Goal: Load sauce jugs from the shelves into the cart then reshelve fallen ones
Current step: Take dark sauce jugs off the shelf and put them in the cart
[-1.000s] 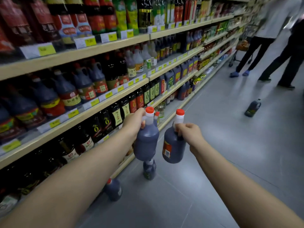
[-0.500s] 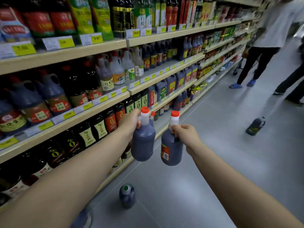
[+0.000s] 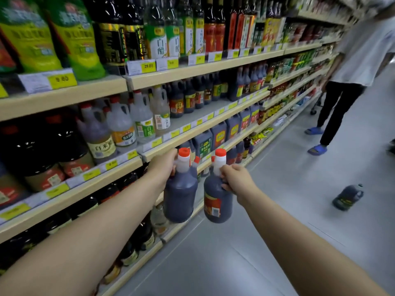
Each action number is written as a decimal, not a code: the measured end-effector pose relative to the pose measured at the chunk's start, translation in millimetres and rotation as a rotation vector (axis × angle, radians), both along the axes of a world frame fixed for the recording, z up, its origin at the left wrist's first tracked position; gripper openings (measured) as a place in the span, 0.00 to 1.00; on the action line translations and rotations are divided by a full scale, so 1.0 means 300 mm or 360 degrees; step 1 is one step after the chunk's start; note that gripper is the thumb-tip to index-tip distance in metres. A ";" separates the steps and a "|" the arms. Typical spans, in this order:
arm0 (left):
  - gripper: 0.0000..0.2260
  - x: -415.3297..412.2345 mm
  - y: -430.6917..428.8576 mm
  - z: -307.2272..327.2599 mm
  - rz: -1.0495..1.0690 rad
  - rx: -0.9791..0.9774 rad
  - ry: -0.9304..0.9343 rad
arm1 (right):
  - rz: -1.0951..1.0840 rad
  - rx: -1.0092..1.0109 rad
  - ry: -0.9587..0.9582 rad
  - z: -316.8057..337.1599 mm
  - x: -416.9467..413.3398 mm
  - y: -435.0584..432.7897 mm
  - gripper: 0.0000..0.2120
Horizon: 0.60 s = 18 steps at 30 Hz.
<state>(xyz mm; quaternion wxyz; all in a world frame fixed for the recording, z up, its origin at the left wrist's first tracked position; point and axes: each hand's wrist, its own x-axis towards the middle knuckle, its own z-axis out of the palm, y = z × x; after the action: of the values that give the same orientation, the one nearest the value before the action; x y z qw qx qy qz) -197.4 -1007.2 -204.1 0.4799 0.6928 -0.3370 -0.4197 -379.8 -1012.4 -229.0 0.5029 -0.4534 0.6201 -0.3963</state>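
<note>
Supermarket aisle, stocked shelves point(image 3: 192, 70) (price-tagged)

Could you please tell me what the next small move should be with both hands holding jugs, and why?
Probably carry both to a shelf gap: the left hand and right hand each grip a dark red-capped plastic sauce jug, and no cart is visible.

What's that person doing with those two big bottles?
The person is in a shop aisle, carrying two dark sauce jugs with red caps. The left hand holds one jug by its handle, and the right hand holds the other jug the same way. Both hang in the air beside the shelves full of bottles. Another dark jug lies on the floor to the right.
</note>
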 end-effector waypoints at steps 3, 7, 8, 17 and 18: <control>0.13 -0.021 -0.161 0.012 -0.0095 -0.0043 0.0001 | 0.0005 -0.0007 -0.0032 -0.002 -0.008 -0.163 0.07; 0.11 -0.054 -0.345 0.045 -0.0055 -0.0093 -0.0016 | 0.0036 -0.0089 -0.0008 0.023 -0.032 -0.362 0.04; 0.10 -0.059 -0.390 0.052 -0.0038 -0.0108 0.0002 | 0.0036 -0.0118 -0.0019 0.033 -0.041 -0.412 0.04; 0.11 -0.133 -0.736 0.002 0.0241 0.0009 0.0028 | 0.0378 -0.0399 0.0047 0.083 -0.137 -0.849 0.13; 0.12 -0.137 -0.766 -0.008 0.0300 -0.0001 0.0038 | 0.0444 -0.0453 0.0086 0.091 -0.142 -0.891 0.14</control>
<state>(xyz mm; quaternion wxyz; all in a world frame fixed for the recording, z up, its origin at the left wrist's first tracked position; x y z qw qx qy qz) -238.6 -1236.9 -206.4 0.5215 0.7162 -0.2648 -0.3807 -422.4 -1279.8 -201.8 0.4670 -0.6119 0.5023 -0.3941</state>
